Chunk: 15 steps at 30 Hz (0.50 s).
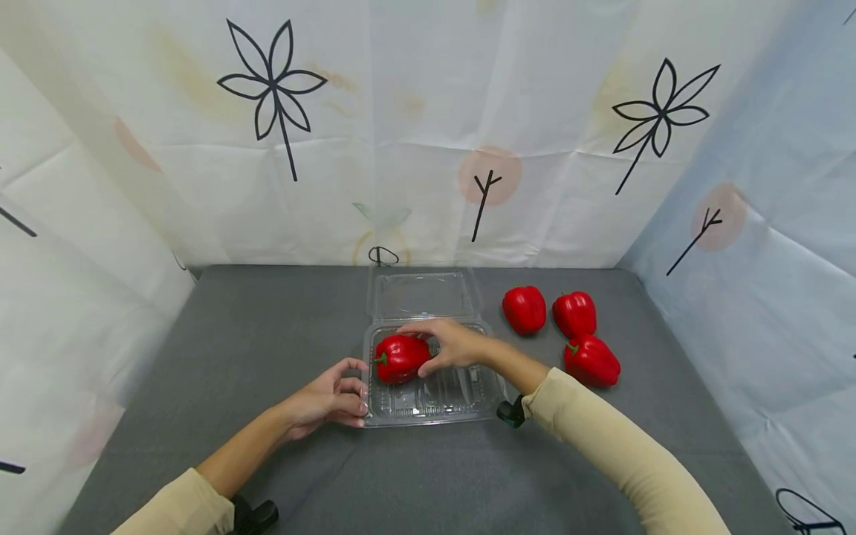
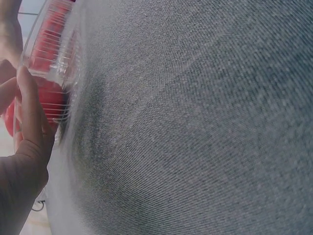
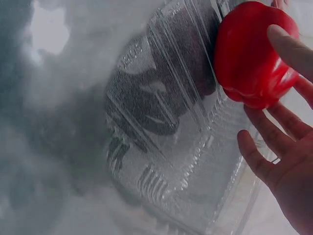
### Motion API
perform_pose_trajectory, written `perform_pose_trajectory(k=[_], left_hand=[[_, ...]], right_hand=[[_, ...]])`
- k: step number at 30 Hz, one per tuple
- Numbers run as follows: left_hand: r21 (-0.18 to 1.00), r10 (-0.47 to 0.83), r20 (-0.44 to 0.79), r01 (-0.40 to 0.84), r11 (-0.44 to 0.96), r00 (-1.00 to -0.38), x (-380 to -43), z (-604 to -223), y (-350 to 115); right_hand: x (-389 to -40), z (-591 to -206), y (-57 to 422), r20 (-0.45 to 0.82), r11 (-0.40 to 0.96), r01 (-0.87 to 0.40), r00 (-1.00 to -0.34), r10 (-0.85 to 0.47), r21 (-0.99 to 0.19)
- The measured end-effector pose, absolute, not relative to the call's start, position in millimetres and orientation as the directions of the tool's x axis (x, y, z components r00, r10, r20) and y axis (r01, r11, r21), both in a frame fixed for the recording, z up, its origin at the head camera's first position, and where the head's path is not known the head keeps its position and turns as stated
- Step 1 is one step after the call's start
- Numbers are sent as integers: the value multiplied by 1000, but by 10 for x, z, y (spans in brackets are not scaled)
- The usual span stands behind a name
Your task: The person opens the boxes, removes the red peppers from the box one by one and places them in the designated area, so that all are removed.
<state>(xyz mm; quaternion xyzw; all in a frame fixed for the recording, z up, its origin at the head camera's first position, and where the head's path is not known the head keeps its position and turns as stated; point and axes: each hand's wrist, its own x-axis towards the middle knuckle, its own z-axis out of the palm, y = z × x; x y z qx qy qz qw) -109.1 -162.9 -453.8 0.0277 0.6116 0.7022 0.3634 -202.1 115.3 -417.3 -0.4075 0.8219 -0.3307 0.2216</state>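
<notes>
A clear plastic clamshell container (image 1: 428,412) lies on the grey cloth, its lid (image 1: 423,296) folded back toward the wall. Inside its left part is a red bell pepper (image 1: 399,360), lying on its side with the green stem pointing left. My right hand (image 1: 456,345) grips this pepper from the right, with thumb and fingers on either side of it in the right wrist view. At the container's left rim, my left hand (image 1: 334,397) holds the edge. The left wrist view shows those fingers (image 2: 30,110) against the ribbed clear wall, red showing through it.
Right of the container, three more red bell peppers lie close together: one pepper (image 1: 524,310) nearest the lid, another pepper (image 1: 574,313) beside it, and a third pepper (image 1: 592,362) closer to my right sleeve (image 1: 602,438). A patterned white cloth wall (image 1: 428,111) stands behind the table.
</notes>
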Motion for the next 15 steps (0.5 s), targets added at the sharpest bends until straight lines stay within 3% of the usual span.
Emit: perform_pose_trajectory(k=[5, 15], left_hand=[[883, 544, -400, -469, 13, -738, -1089, -4549, -1627], [887, 540, -395, -462, 13, -744, -1084, -4550, -1637]], right_hand=[[-2009, -4203, 1120, -90, 445, -556, -551, -830, -703], [-2011, -4175, 1090, -142, 507, -543, -576, -805, -670]])
